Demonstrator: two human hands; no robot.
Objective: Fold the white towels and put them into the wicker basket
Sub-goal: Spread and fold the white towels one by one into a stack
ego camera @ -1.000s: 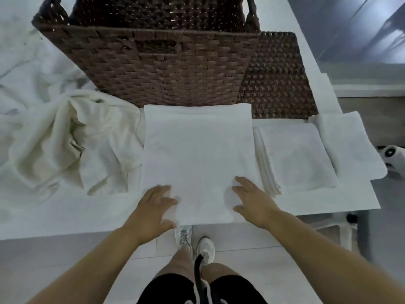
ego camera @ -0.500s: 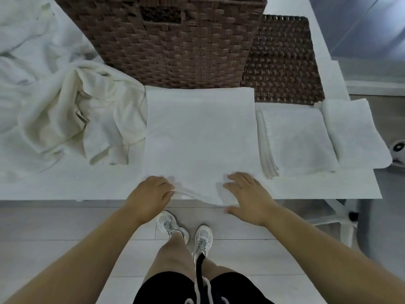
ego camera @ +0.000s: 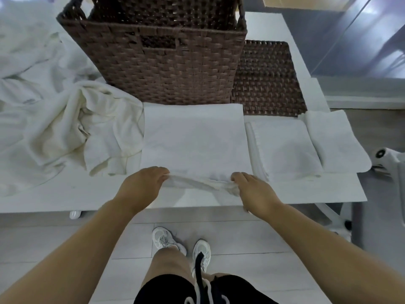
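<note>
two hands hold the near edge of the white towel [ego camera: 192, 139] that lies flat in the middle of the desk [ego camera: 306, 191]. the left hand [ego camera: 140, 185] pinches the left near corner, its fingers curled on the cloth, so this grip is clenched on the towel. the right hand [ego camera: 254, 191] pinches the right near corner in the same way, also grasping the towel. between both hands the near edge is lifted a little from the desk and hangs in a soft curve, while the rest of the towel is flat, with its far edge touching the foot of the wicker basket [ego camera: 166, 53].

the wicker basket is dark brown and stands upright at the far side of the desk. a flat woven lid [ego camera: 269, 77] lies just beside it on the right. on the right of the held towel lies a folded towel [ego camera: 282, 150], and next to it one more folded towel [ego camera: 335, 139], which reaches over the right edge of the desk. on the left is a heap of unfolded towels [ego camera: 65, 128], crumpled. below, the person's white shoes [ego camera: 164, 240] stand on the grey floor.
</note>
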